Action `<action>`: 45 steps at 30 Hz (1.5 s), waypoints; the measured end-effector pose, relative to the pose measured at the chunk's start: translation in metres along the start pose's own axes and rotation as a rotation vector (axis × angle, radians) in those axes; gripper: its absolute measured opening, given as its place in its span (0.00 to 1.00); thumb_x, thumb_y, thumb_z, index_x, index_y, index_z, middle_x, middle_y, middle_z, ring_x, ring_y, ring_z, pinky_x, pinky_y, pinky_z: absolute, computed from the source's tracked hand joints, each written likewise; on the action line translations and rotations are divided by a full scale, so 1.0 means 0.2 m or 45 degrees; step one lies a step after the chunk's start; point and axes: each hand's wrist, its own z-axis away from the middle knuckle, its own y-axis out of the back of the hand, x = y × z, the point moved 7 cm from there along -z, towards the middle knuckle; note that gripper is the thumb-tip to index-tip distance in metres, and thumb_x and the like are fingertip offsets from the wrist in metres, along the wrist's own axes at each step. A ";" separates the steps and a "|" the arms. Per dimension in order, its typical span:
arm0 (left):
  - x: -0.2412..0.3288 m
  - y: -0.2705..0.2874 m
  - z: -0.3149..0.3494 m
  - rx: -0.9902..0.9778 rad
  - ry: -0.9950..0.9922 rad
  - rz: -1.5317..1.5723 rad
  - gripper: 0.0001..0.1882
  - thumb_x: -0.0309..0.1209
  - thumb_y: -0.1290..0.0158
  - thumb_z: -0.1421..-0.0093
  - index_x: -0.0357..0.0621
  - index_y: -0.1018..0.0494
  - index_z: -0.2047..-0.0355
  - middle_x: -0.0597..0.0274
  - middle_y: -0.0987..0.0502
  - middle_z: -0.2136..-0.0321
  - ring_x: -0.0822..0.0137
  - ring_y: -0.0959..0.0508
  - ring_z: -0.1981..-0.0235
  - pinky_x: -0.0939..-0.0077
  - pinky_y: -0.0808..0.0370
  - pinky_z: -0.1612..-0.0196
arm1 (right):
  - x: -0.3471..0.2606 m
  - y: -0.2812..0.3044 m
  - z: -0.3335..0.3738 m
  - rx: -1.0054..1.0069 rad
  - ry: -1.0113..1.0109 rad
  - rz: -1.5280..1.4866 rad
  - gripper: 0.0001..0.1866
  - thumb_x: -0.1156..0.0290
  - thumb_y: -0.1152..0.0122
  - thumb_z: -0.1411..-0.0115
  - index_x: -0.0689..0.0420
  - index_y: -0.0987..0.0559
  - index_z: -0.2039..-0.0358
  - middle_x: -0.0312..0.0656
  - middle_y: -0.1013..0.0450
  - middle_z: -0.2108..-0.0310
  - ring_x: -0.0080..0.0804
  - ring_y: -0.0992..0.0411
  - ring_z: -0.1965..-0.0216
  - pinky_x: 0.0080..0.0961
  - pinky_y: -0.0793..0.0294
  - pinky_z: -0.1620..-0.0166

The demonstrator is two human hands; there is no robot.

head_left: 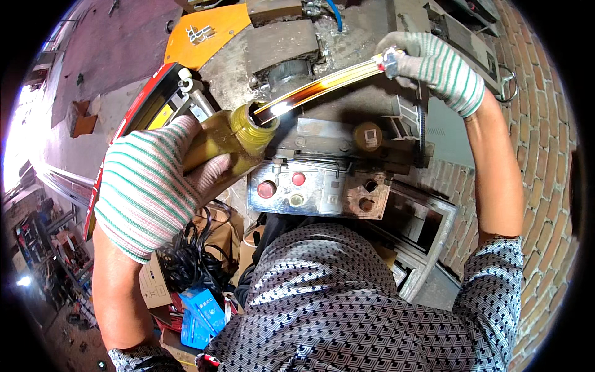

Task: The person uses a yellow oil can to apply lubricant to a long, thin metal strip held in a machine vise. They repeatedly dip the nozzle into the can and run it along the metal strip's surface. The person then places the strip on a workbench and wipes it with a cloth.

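My left hand (152, 183), in a white glove with green stripes, is wrapped round a yellowish plastic bottle (217, 142). The bottle is tilted, with its threaded, uncapped mouth toward the upper right. My right hand (434, 68), gloved alike, pinches the far end of a long, glossy yellow-and-brown strip (322, 90). The strip slants down leftward, and its lower end is at the bottle's mouth; how far it reaches inside is hidden. A silvery and red bit shows at the pinched end. Both hands are above a grey metal machine (282, 46).
A control panel (297, 189) with red buttons faces me below the bottle. An orange plate (207, 34) bearing small metal pieces is at the upper left. Black cables (192, 260) and blue boxes (201, 316) lie lower left. A brick surface (539, 186) runs along the right.
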 end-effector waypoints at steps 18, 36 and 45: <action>-0.02 0.00 0.00 0.003 0.024 -0.005 0.22 0.37 0.30 0.45 0.35 0.21 0.56 0.47 0.17 0.72 0.54 0.15 0.70 0.66 0.20 0.65 | 0.41 0.53 0.24 0.059 -0.108 -0.190 0.17 0.60 0.34 0.35 0.57 0.20 0.51 0.24 0.29 0.74 0.09 0.36 0.75 0.11 0.39 0.74; -0.01 0.00 0.00 -0.009 0.069 0.024 0.23 0.39 0.30 0.45 0.34 0.21 0.56 0.47 0.17 0.72 0.57 0.14 0.70 0.67 0.19 0.65 | 0.56 0.57 0.31 0.258 -0.344 -0.079 0.13 0.63 0.34 0.35 0.57 0.19 0.55 0.24 0.29 0.75 0.09 0.34 0.76 0.11 0.36 0.74; 0.00 0.02 0.04 -0.025 0.111 0.006 0.23 0.38 0.30 0.45 0.33 0.22 0.57 0.48 0.16 0.71 0.58 0.14 0.70 0.68 0.19 0.65 | 0.48 0.56 0.25 0.194 -0.348 0.060 0.14 0.62 0.34 0.35 0.57 0.18 0.54 0.22 0.29 0.73 0.08 0.35 0.74 0.10 0.37 0.74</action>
